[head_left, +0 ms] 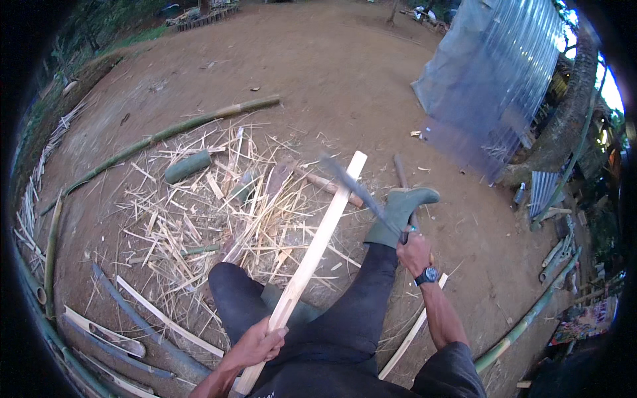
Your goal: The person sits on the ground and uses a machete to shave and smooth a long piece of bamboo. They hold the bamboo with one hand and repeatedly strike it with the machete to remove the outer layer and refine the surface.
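A long pale split bamboo slat [313,255] slants up and away from my lap, its far end over the ground. My left hand [260,342] is closed around its near part. In my right hand [415,254], wearing a watch [428,275] on the wrist, is the handle of a machete. The dark machete blade [363,195], slightly blurred, crosses the slat near its far end; whether it touches the wood I cannot tell. Just beyond my right hand is my green rubber boot [406,212] at the end of my outstretched leg.
Bamboo shavings [259,219] litter the dirt ahead, with a short green bamboo piece [188,166] among them. A long bamboo pole [159,136] lies behind. Split bamboo lengths [146,322] are at the left, another pole [531,322] at the right. Corrugated sheeting [497,66] stands far right.
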